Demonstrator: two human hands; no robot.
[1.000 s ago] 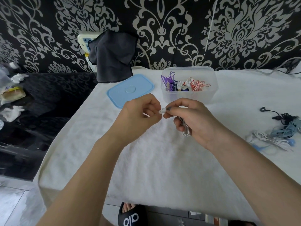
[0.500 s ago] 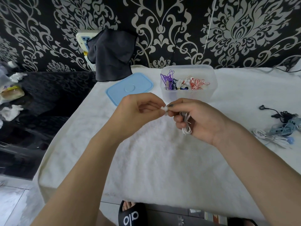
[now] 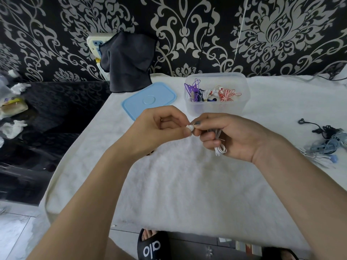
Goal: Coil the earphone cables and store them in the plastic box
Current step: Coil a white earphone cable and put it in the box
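Above the white fluffy towel-covered table [image 3: 187, 184], the left hand [image 3: 159, 126] pinches a small white earbud [image 3: 190, 127], while the right hand [image 3: 234, 136] clenches a coiled white earphone cable [image 3: 219, 147]. The clear plastic box [image 3: 216, 107], at twelve o'clock from the hands, holds coloured coils; its light-blue lid [image 3: 148, 100] lies at its nine o'clock.

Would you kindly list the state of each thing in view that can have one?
plastic box: open, coiled earphones inside
blue lid: off, flat beside the box
white earphone cable: coiled, held in right hand
white earbud: pinched by left hand
loose earphones: tangled on towel, uncoiled
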